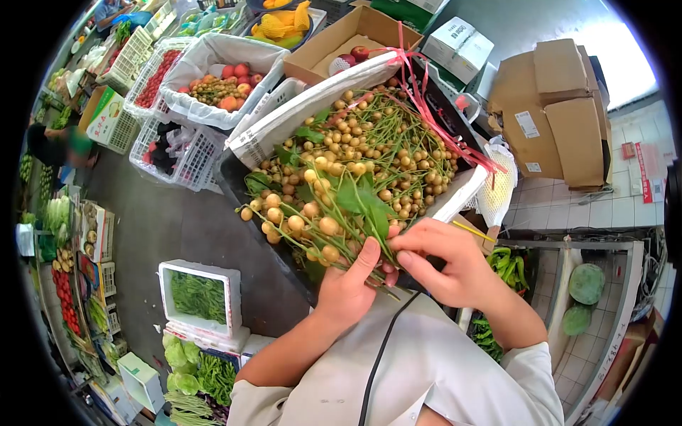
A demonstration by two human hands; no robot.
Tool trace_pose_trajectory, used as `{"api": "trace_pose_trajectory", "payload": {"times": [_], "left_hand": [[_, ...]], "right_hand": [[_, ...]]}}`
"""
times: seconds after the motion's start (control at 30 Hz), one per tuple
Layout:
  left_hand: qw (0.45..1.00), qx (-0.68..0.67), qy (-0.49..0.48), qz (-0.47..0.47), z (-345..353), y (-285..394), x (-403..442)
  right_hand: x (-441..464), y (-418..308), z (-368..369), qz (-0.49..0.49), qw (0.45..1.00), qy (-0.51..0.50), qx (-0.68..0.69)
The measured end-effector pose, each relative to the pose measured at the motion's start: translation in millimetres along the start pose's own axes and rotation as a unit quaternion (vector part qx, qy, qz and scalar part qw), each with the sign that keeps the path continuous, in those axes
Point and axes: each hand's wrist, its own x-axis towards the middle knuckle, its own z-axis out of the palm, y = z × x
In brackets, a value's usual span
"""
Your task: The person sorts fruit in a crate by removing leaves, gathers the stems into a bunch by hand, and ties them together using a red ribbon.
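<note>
My left hand [346,290] is closed around the stems of a bunch of wampees [328,226], small round yellow-brown fruit with green leaves. The fruit end points up and to the left, above the crate. My right hand [444,261] is beside it, thumb and forefinger pinched at the stems near the leaves. Whether it grips a stem or a leaf there I cannot make out. Behind both hands, a dark crate [250,202] lined with white sheeting holds a heap of loose wampee clusters [369,135]. Pink plastic ties [433,117] hang over its right side.
A lined basket [183,67] of peaches and an open cardboard box [334,39] stand behind the crate. Left are a white foam box [165,295] of greens and lettuces [181,362]. Flattened cartons [547,121] lean at right, above watermelons [586,284]. A person [60,145] is far left.
</note>
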Motion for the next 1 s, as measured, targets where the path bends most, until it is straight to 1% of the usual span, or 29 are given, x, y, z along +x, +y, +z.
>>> {"api": "trace_pose_trajectory", "payload": {"times": [0.03,0.07,0.1,0.13,0.17,0.3,0.37,0.4,0.47,0.5,0.6,0.67,0.73,0.77,0.8,0.83,0.87,0.9,0.93,1.0], "left_hand": [[0.999,0.017,-0.031,-0.007,-8,-3,2],[0.999,0.017,-0.033,-0.010,-7,-6,2],[0.999,0.035,-0.031,-0.008,-6,-8,1],[0.998,0.053,-0.029,-0.004,-5,-9,1],[0.998,0.053,-0.028,-0.005,-6,-9,1],[0.997,0.056,-0.034,-0.034,-10,-10,0],[0.997,0.056,-0.035,-0.041,-15,-14,1],[0.996,0.061,-0.041,-0.046,-19,-16,2],[0.995,0.065,-0.046,-0.053,-21,-19,1],[0.995,0.077,-0.036,-0.053,-20,-19,1],[0.994,0.096,-0.019,-0.051,-20,-21,1],[0.993,0.104,-0.011,-0.048,-21,-22,0],[0.992,0.108,0.045,-0.039,-20,-24,0],[0.992,0.108,0.045,-0.039,-17,-21,-2],[0.996,0.029,0.048,-0.069,-9,-13,-3],[0.993,-0.050,0.050,-0.098,-4,-9,-4],[0.993,-0.050,0.049,-0.097,-7,-5,-4],[0.984,-0.131,0.010,-0.119,-12,0,-5],[0.967,-0.210,-0.030,-0.140,-15,5,-6],[0.966,-0.213,-0.019,-0.149,-20,8,-11]], "right_hand": [[1,3,0,0.034,0.999,-0.010,0.034],[1,2,1,0.036,0.999,-0.007,0.034],[1,1,2,0.126,0.986,-0.025,0.103],[1,1,2,0.212,0.961,-0.045,0.170],[2,1,1,0.225,0.955,-0.058,0.184],[-2,10,6,0.241,0.951,-0.055,0.185],[-2,13,9,0.222,0.967,-0.018,0.123],[-2,14,11,0.224,0.967,-0.018,0.124],[1,15,15,0.271,0.947,0.013,0.172],[0,21,16,0.257,0.957,0.007,0.130],[-2,31,18,0.282,0.945,0.014,0.162],[-3,31,16,0.277,0.949,0.006,0.153],[-3,28,15,0.269,0.952,-0.003,0.143],[-2,21,15,0.283,0.936,0.002,0.209],[-2,18,16,0.295,0.915,0.007,0.274],[-2,19,14,0.295,0.915,0.007,0.274],[-2,23,11,0.264,0.943,0.013,0.200],[-1,27,9,0.232,0.965,0.020,0.125],[0,29,7,0.231,0.965,0.020,0.126],[3,33,5,0.215,0.972,0.041,0.089]]}}
